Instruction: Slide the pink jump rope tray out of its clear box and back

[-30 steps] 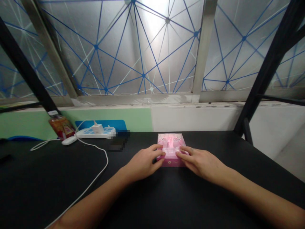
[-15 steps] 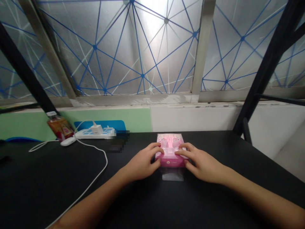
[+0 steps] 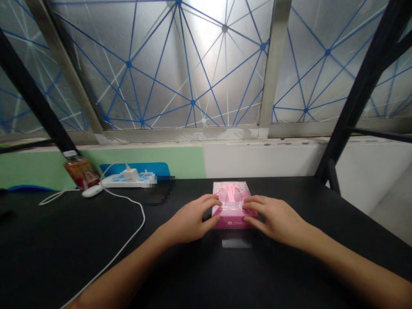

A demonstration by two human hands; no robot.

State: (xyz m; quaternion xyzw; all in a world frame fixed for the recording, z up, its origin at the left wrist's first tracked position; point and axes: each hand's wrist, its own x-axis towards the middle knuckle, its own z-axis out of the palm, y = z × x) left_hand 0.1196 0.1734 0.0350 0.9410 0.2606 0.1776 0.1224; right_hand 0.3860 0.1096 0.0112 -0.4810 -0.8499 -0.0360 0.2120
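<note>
A pink box (image 3: 230, 221) with a clear top lies flat on the black desk (image 3: 206, 274), in the middle of the head view. Through the top show pink contents with thin cords, perhaps earphones. A clear plastic flap (image 3: 236, 243) lies on the desk at the box's near side. My left hand (image 3: 191, 218) grips the box's left side, fingertips on the top and thumb at the near corner. On the opposite side, my right hand (image 3: 276, 218) holds it likewise, with its thumb against the front face. The box's side faces are hidden by my hands.
At the back left stand a drink bottle (image 3: 81, 171) and a white power strip (image 3: 117, 180) with a charger (image 3: 130, 174) plugged in. A white cable (image 3: 143, 214) runs toward me along the left. Black metal posts flank the desk before a patterned window.
The box has shifted slightly toward me and to the right. My right fingers and thumb have changed position a little on it; the left hand has barely moved.
</note>
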